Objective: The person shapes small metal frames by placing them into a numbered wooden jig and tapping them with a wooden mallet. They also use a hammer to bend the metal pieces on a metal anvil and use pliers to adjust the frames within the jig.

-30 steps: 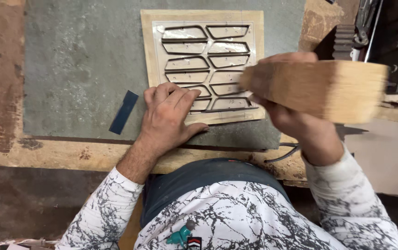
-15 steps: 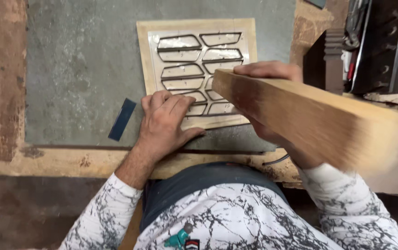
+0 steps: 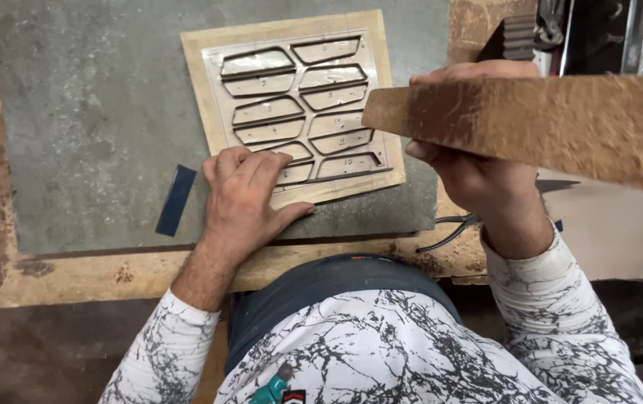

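Wooden block (image 3: 553,123), thick and rough, sat clamped in the right hand (image 3: 479,168) at the right of the frame, above the panel's (image 3: 202,82) edge. It looked heavy and stiff, best gripped near its end. The left hand (image 3: 243,198) lay flat, fingers spread, pressing the carved panel's lower left corner onto the grey tabletop (image 3: 89,112). A dark strip (image 3: 176,200) lay just left.

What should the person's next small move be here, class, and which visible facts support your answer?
Probably bringing the wooden block down flat onto the cutting die. The right hand holds the block raised over the die's right edge, and the left hand presses the die's lower left corner against the grey mat, steadying it.
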